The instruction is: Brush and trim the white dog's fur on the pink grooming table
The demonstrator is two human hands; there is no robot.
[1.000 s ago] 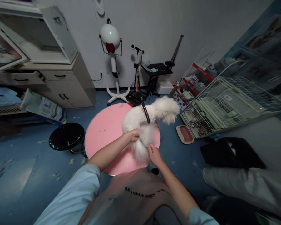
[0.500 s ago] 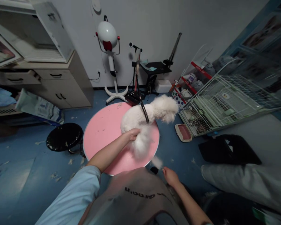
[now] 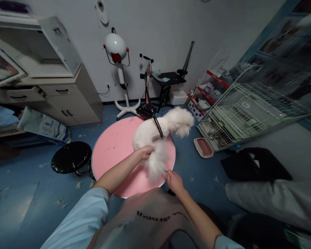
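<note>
Biggest item: round pink table [image 3: 111, 147], directly ahead. White dog [image 3: 146, 133] is on its right half, fluffy end out past the rim in this view. Expect the dog to be heavy-ish, warm, soft, able to shift on its own. Support under the trunk, no squeezing. Dark strap [image 3: 158, 127] loops across its body.

White tuft [image 3: 158, 160] hangs on the near side, over the table. Tail or leg, can't tell. Should handle light, limp, slightly slippery; fine hair, skin underneath tender. Best hold: close to the root, light pinch, loose ends left free.

Left hand [image 3: 146, 151] has that upper end, fingers wrapped on the hair. Right hand [image 3: 175, 181] is at the tuft's lower right edge, fingers curled; too blurred to say whether it grips hair, a small tool or nothing.
</note>
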